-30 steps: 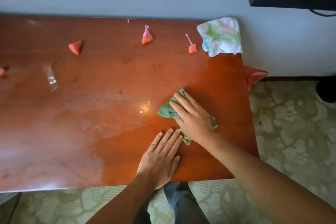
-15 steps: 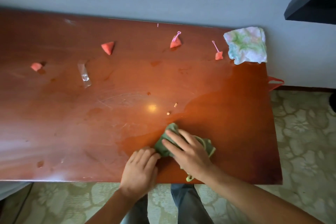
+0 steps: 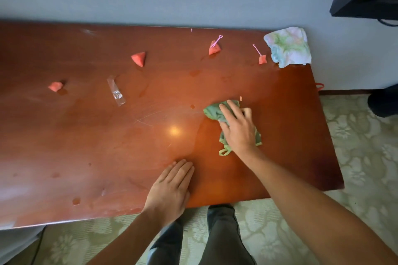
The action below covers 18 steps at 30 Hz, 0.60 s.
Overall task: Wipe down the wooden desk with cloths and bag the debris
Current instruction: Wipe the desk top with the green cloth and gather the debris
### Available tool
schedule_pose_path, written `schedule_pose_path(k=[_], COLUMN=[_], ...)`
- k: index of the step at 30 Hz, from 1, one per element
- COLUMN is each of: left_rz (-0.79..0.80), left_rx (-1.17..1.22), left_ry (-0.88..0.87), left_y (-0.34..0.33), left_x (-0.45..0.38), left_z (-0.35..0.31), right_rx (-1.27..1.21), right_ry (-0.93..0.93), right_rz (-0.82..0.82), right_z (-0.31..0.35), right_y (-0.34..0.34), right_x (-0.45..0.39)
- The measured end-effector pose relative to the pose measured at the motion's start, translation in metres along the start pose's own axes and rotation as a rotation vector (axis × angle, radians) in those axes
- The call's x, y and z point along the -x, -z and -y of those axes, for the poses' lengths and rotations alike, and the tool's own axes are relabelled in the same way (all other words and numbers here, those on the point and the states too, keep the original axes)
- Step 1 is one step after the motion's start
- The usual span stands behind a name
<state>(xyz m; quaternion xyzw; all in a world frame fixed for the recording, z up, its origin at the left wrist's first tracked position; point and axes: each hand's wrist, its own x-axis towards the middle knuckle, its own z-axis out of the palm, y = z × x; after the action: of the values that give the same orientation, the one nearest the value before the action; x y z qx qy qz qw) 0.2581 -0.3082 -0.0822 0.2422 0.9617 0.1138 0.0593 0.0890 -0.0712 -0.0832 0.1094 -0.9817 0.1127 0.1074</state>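
My right hand [image 3: 238, 129] presses flat, fingers extended, on the green cloth [image 3: 215, 112] right of desk [image 3: 86, 146] centre; unwiped debris lies leftward and beyond; my left hand [image 3: 170, 189] rests open near the front edge

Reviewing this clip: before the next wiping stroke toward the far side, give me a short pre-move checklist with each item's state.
1. Right hand on the green cloth: ok, fingers pressing it flat.
2. Left hand bracing on the desk: ok, palm down near the front edge.
3. Path ahead free of debris: not ok, crumb and droplet right by the cloth.
4. Red pieces bagged: not ok, wedge on the desk.
5. Spare cloth available: ok, far right corner.
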Motion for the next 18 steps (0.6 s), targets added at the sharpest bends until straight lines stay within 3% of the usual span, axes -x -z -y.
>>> schedule_pose_path(k=[7, 10, 13, 15, 18], left_rz=[0.000, -0.013, -0.022, -0.047, -0.100], left_rx=[-0.039, -0.005, 0.044, 0.075, 0.054], left_ry=[0.004, 0.060, 0.139, 0.247, 0.419], left_y=[0.007, 0.003, 0.002, 0.004, 0.011], left_x=[0.043, 0.067, 0.086, 0.099, 0.119], left_z=[0.022, 0.028, 0.031, 0.038, 0.062], right_rx=[0.141, 0.182, 0.091, 0.006, -0.074], right_ry=[-0.393, -0.477, -0.399, -0.230, -0.031], right_rz=[0.062, 0.064, 0.052, 0.036, 0.056], right_z=[-0.006, 0.030, 0.135, 0.210, 0.262], right_y=[0.042, 0.024, 0.002, -0.017, -0.030], right_x=[0.130, 0.160, 0.157, 0.150, 0.125])
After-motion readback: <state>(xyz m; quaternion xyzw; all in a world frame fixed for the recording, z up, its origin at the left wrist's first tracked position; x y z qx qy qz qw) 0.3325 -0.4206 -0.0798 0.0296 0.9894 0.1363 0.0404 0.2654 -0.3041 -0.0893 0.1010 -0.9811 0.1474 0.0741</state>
